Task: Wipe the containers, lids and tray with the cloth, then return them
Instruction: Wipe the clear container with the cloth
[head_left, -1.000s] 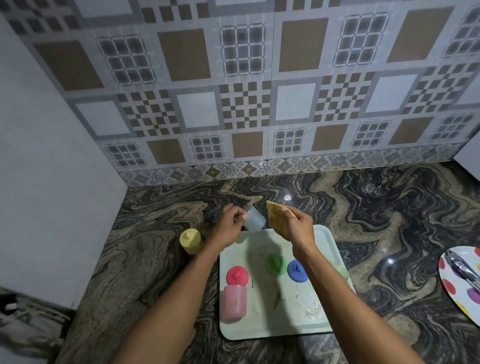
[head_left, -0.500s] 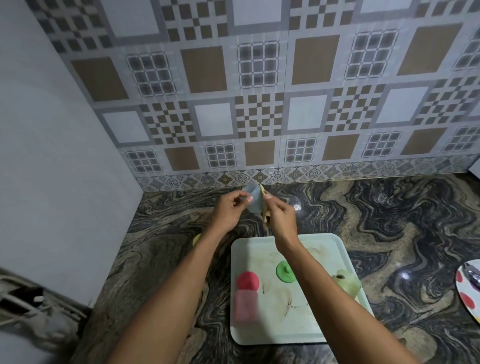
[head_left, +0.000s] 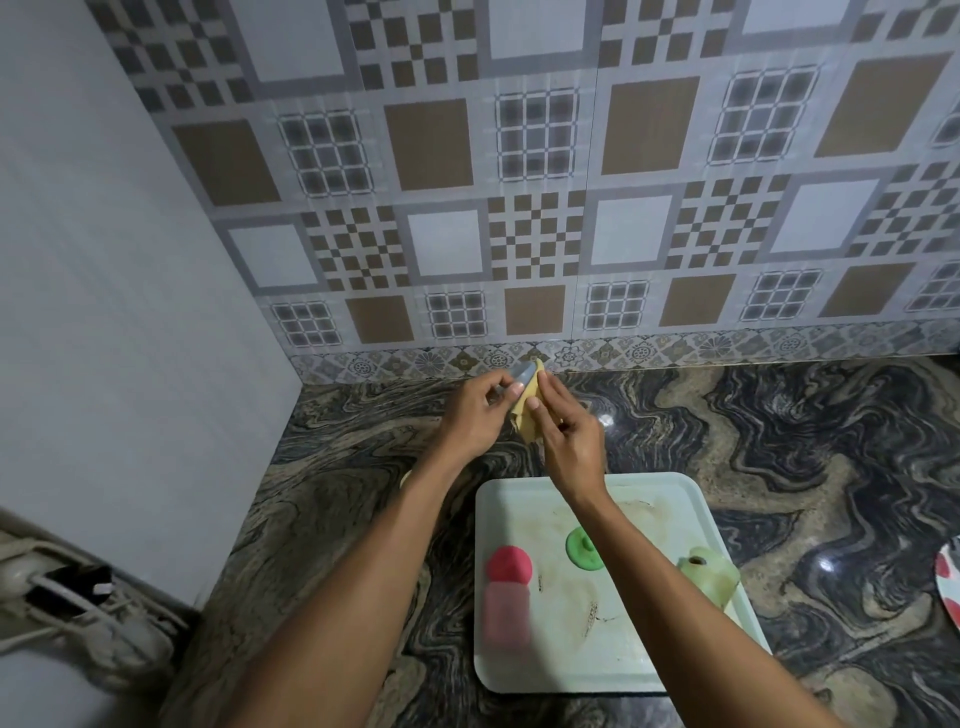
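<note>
A small clear container is being held above the worktop, just beyond the tray. The left hand is gripping it, and the right hand is pinching a yellow cloth against it. A pink container, pink lid, green lid and pale green container are sitting on the tray.

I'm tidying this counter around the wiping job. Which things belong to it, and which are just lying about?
In the job: cloth in right hand, clear container in left hand, tray, pink container, pink lid, green lid, pale green container.
Lying about: spotted plate, right edge; cables, lower left.
</note>
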